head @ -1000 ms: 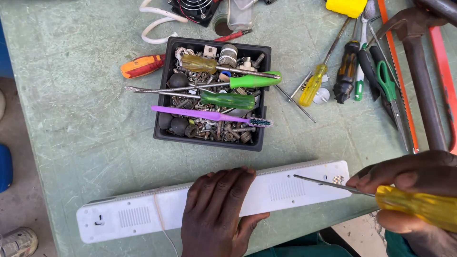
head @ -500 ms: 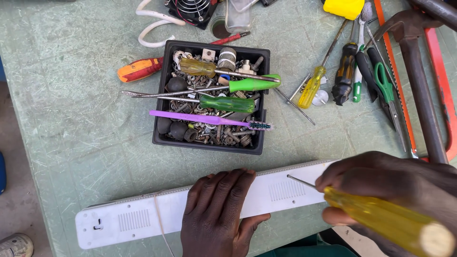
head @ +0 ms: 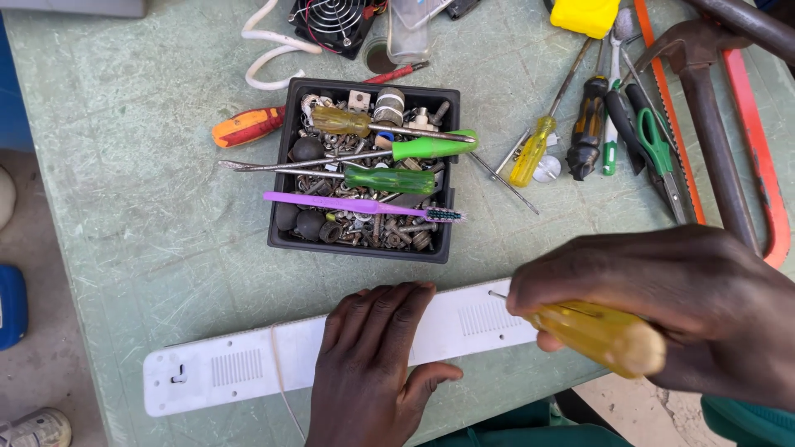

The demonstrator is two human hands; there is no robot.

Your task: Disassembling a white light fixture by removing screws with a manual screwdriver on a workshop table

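Note:
A long white plastic bar [head: 240,364] with slotted vents lies along the near edge of the green table [head: 141,207]. My left hand [head: 373,364] presses flat on its middle, fingers spread. My right hand [head: 662,306] grips a screwdriver with a clear yellow handle [head: 600,335]. Its thin metal tip [head: 497,295] touches the bar just left of my knuckles, near a vent. My right hand hides the bar's right end.
A black tray [head: 286,165] of screws holds green and yellow screwdrivers and a purple brush [head: 356,205]. An orange-handled screwdriver [head: 247,126] lies to its left. More screwdrivers, green-handled scissors [head: 658,145], a hammer [head: 712,141] and a red saw frame lie at right; a fan [head: 331,21] at the back.
My right hand has swung the screwdriver leftward along the bar and turned over it, so it now covers the bar's right end. My left hand stays pressed on the bar.

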